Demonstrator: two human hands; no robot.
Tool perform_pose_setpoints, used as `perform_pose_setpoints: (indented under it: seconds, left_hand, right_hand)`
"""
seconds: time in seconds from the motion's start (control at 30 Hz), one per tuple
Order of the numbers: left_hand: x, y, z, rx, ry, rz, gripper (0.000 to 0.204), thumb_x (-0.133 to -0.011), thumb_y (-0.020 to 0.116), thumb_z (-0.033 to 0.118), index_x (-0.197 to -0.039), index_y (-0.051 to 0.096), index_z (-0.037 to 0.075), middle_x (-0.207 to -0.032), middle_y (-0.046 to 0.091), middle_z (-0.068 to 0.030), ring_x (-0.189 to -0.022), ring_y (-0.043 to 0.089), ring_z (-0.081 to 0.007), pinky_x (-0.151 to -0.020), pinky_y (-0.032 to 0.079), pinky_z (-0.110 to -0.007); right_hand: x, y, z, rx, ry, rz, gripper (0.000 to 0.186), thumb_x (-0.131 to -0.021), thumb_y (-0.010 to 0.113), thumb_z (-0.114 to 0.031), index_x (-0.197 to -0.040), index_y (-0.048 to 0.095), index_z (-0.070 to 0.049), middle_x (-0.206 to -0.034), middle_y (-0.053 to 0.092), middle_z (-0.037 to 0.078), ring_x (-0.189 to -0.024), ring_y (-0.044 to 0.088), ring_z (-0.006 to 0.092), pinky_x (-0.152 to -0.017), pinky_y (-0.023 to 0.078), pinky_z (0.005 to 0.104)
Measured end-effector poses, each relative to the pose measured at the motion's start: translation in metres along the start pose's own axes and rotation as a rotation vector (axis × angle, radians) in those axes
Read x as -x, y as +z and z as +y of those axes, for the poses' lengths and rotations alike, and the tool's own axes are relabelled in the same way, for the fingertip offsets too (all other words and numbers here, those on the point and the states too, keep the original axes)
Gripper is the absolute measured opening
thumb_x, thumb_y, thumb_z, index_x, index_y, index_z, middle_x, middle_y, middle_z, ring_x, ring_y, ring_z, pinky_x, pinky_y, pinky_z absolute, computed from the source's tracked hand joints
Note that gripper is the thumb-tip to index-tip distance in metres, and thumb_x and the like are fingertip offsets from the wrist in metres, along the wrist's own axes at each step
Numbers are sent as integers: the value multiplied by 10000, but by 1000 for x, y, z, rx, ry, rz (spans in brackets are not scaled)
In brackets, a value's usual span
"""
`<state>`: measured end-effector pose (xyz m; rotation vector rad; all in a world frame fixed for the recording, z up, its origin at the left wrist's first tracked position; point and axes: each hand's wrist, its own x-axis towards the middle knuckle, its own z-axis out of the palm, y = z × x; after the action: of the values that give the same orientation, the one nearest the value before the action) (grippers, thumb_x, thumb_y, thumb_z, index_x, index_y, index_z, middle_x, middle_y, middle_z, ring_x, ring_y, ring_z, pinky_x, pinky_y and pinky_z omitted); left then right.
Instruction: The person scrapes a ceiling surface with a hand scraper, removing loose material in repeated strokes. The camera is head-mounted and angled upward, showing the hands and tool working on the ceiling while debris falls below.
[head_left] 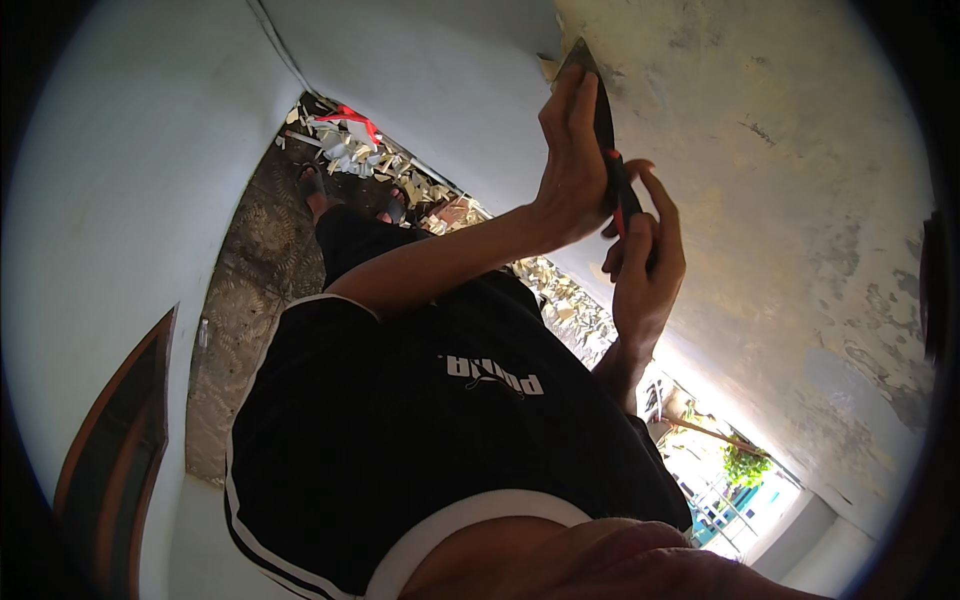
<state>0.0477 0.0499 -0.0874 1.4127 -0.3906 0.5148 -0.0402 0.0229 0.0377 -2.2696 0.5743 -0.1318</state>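
A scraper with a dark blade (604, 115) and a black-and-red handle (627, 205) is held up against the peeling wall (760, 200), its blade seen nearly edge-on. My right hand (650, 265) is closed round the handle, with the index finger bent over it. Along the blade lies my left hand (575, 165), its fingers stretched towards the tip and pressed against the metal; the thumb is hidden. Beside the tip, a pale flake (548, 66) stands out from the wall. Bare patches and grey stains mark the surface on the right.
Broken pale flakes (440, 195) lie heaped along the foot of the wall, with a red scrap (352, 122) among them. My sandalled feet (312, 185) stand on the patterned floor (265, 230). A brown-framed opening (120, 460) is at left; a bright area with greenery (742, 462) lies lower right.
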Motion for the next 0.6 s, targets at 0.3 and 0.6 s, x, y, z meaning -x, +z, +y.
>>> perform_pose_setpoints:
  seconds: [0.3, 0.6]
  left_hand:
    - [34, -42, 4, 217, -65, -570, 1001, -845, 673, 87, -1538, -32, -75, -1570, -76, -385, -1468, -15, -549, -1192, 161, -571]
    - [-11, -62, 28, 332, 22, -520, 807, -779, 580, -92, -1499, 217, -127, -1558, 110, -400, -1462, 105, -551, -1180, 191, -596]
  right_hand:
    - [-2, -17, -3, 198, 220, -173, 590, -904, 544, 23, -1465, 473, -146, -1083, 696, 202, -849, 697, 248, -800, 508, 333]
    - [-4, -11, -27, 120, 54, -54, 489, -940, 515, -38, -1429, 500, -29, -1118, 643, 135, -998, 580, 204, -845, 445, 307]
